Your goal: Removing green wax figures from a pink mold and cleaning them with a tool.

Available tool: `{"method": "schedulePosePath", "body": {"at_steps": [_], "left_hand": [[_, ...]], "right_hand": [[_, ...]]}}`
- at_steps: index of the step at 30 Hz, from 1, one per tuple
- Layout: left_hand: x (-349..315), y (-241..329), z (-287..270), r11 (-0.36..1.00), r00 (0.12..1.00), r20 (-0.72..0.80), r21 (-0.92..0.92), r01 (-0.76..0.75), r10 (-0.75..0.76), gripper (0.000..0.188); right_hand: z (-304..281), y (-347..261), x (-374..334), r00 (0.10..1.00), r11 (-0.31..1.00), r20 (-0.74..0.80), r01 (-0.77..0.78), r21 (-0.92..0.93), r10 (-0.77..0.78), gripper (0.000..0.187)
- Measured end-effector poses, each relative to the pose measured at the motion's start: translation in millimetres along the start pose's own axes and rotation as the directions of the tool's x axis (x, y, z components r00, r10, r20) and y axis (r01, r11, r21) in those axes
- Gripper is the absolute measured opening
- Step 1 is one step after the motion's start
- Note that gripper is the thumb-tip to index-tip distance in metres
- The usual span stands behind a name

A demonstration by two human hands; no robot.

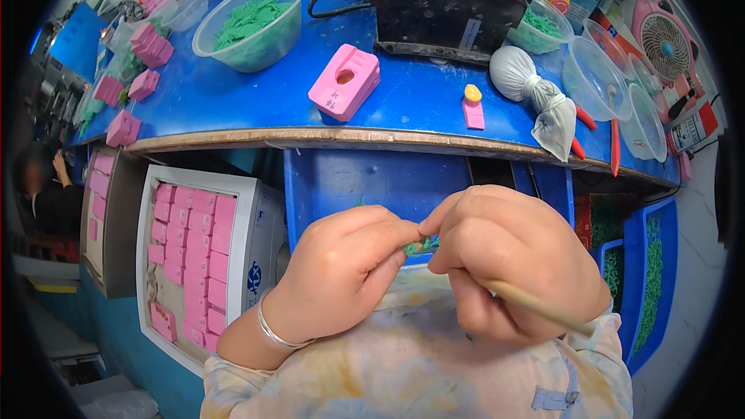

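Note:
My left hand (341, 271), with a silver bangle at its wrist, is closed in a pinch on a small green piece (421, 247). My right hand (520, 264) is closed round a thin wooden stick (539, 308) that slants back toward my sleeve; its working end is hidden. The right fingertips meet the left ones at the green piece, close in front of my body. Beneath both hands lies a blue tray (372, 182) with green scraps. Beyond it, on the blue table, rests a pink block mould (345, 83) with a round hole.
A small pink piece with a yellow knob (472, 106) and a tied white cloth bag (528, 89) lie near the table edge (349, 135). Red-handled pliers (580, 132) are beside the bag. Bowls of green pieces (248, 35) stand behind; a box of pink blocks (194, 252) is left.

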State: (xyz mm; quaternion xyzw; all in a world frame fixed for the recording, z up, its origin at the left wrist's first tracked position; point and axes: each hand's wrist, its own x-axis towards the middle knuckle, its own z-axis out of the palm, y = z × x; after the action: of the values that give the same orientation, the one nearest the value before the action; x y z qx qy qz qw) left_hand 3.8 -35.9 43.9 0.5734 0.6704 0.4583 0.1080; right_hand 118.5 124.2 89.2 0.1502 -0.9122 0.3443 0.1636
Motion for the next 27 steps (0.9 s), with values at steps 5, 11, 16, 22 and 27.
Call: {"method": "schedulePosePath", "body": {"at_steps": [5,11,16,22,27], "left_hand": [[1,0,-2,0.985,0.991,0.025,-0.117,0.13,-0.128,0.021],[-5,0,2,0.912,0.969,-0.023,-0.344,0.223,-0.246,0.016],[-4,-2,-2,0.941,0.987,-0.002,-0.303,0.151,-0.159,0.017],[-5,-4,-1,0.974,0.999,-0.025,-0.223,0.035,-0.041,0.02],[-7,-2,2,0.972,0.997,-0.066,-0.233,0.032,-0.048,0.021]], "right_hand": [[0,5,-2,1.0,0.995,-0.024,-0.006,0.1,0.008,0.011],[8,4,-12,0.978,0.902,-0.146,-0.072,0.426,0.146,0.015],[9,6,-12,0.982,0.851,-0.131,-0.047,0.523,0.135,0.015],[20,6,-17,0.939,0.815,-0.281,0.002,0.58,0.198,0.01],[21,7,-17,0.936,0.885,-0.337,0.072,0.46,0.098,0.01]]}}
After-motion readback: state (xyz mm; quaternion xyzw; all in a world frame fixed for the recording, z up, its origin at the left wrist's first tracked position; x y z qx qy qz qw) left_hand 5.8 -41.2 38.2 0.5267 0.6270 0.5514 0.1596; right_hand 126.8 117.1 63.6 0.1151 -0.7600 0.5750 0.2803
